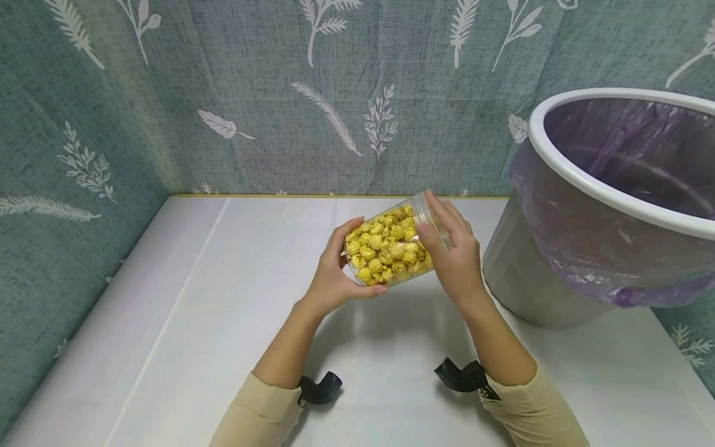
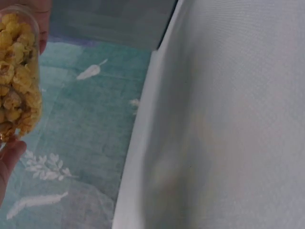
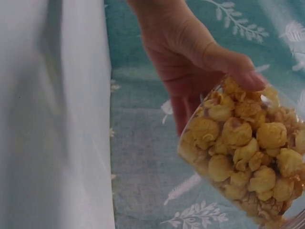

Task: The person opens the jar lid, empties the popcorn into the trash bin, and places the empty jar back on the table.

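Note:
A clear plastic jar of yellow popcorn [image 1: 385,248] is held tilted above the table, its ridged transparent top end raised toward the right. Around the base, my left hand [image 1: 331,282] grips it with thumb below and fingers above. My right hand [image 1: 459,264] holds the top end, fingers over the far side and thumb on the near side. In the right wrist view the popcorn [image 3: 248,152] fills much of the jar, and the left thumb presses on its base end. The left wrist view catches only part of the jar [image 2: 16,76].
At the right stands a large grey bin [image 1: 530,273] with a white rim and a purple plastic liner [image 1: 581,248]. A white table [image 1: 184,347] lies beneath the hands. Teal leaf-patterned cloth [image 1: 251,143] rises behind it and along the left side.

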A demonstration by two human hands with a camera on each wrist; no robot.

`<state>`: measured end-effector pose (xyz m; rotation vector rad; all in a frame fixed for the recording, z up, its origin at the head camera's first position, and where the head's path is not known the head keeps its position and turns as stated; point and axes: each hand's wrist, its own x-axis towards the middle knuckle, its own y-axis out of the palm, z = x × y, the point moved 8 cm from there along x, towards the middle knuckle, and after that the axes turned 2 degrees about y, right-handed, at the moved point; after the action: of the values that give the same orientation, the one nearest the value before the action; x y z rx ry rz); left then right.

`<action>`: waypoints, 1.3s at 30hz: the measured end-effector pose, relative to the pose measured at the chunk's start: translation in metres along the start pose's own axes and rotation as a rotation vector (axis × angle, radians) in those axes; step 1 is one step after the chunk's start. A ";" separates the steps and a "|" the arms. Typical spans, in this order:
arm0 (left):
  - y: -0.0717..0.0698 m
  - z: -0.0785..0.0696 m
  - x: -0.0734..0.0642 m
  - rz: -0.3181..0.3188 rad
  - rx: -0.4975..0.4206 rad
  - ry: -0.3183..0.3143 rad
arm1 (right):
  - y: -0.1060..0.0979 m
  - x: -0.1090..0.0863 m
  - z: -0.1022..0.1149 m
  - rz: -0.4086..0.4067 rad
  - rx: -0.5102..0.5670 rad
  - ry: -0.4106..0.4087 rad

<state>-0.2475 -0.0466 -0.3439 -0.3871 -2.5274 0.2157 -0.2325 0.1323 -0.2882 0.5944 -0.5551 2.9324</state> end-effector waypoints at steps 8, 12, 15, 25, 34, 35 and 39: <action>-0.004 -0.002 -0.002 0.007 -0.077 0.044 | 0.000 -0.003 0.014 -0.018 -0.009 -0.200; -0.004 -0.002 -0.002 0.019 -0.119 0.031 | -0.001 -0.006 0.023 -0.022 -0.001 -0.337; -0.004 -0.002 -0.002 0.036 -0.144 0.009 | -0.001 -0.008 0.027 -0.029 0.014 -0.431; 0.000 0.011 -0.003 0.103 -0.327 -0.151 | -0.002 -0.010 0.034 0.062 0.022 -0.619; 0.009 0.010 -0.001 0.062 -0.387 -0.118 | -0.005 -0.004 0.026 0.097 0.060 -0.562; 0.008 0.009 -0.001 0.048 -0.394 -0.102 | -0.005 -0.004 0.026 0.097 0.052 -0.538; 0.004 0.004 -0.001 0.016 -0.394 -0.055 | -0.002 -0.005 0.025 0.099 0.010 -0.397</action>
<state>-0.2479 -0.0433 -0.3489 -0.5598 -2.6174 -0.2749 -0.2185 0.1247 -0.2682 1.1966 -0.6199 2.9170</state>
